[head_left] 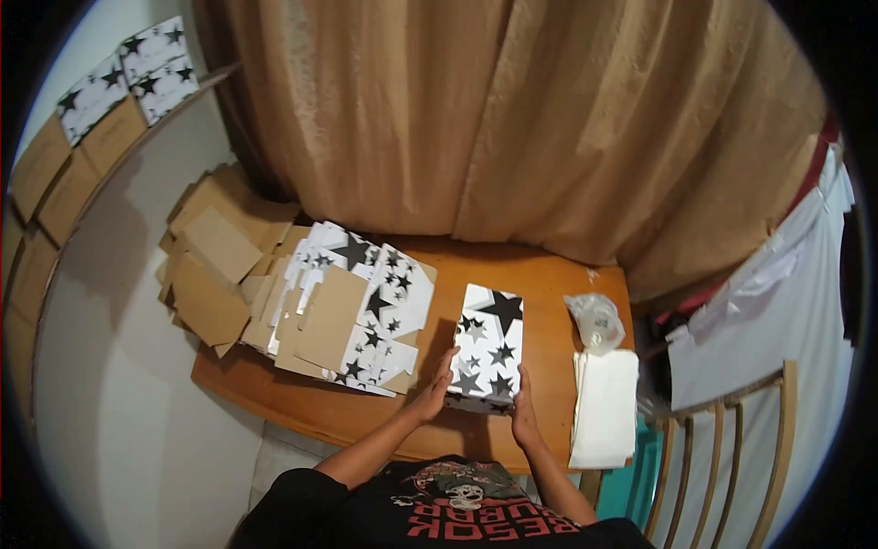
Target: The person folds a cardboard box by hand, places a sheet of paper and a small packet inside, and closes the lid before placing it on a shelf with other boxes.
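Observation:
A white cardboard box [487, 352] printed with black and grey stars stands over the middle of the wooden table, its long side pointing away from me. My left hand [437, 392] presses against its left side near the close end, fingers stretched along the wall. On the opposite side my right hand [524, 412] grips the near right corner. The box is held between both palms, and its top face looks closed. Left of it lies a pile of flattened star-print cardboard [402, 293], with plain brown cardboard sheets [215, 247] behind and beside it.
A stack of white paper sheets [604, 410] sits at the table's right edge, with a clear plastic bag [599, 322] just behind. Finished-looking boxes [157, 69] line a shelf at upper left. A brown curtain [457, 119] hangs behind the wooden table [540, 274]; a wooden chair [732, 439] stands right.

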